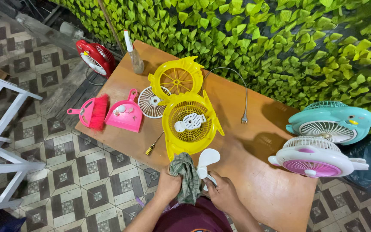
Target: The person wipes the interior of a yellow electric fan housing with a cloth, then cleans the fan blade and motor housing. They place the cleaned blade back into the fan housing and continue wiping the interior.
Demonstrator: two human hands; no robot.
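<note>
Head view shows a person at the near edge of a brown wooden table (pixel 258 180), working on a white plastic fan blade (pixel 207 161). Left hand (pixel 168 187) is closed around a crumpled grey-green checked cloth (pixel 187 180), which is pressed against the blade's hub. Right hand (pixel 224 193) is clamped around the lower part of the blade, fingers curled shut on it. Blade sits between both hands, just off the table edge, near the yellow plastic fan housing (pixel 190 124) with its white motor mount. Assessment: the blade is light, thin and stiff; its vanes would likely flex or crack under pressure, so the hub is the sound place to grip. Cloth is soft and limp. Also on the table: a yellow-handled screwdriver (pixel 153 146), a pink dustpan (pixel 125 114) and a pink brush (pixel 93 111).
</note>
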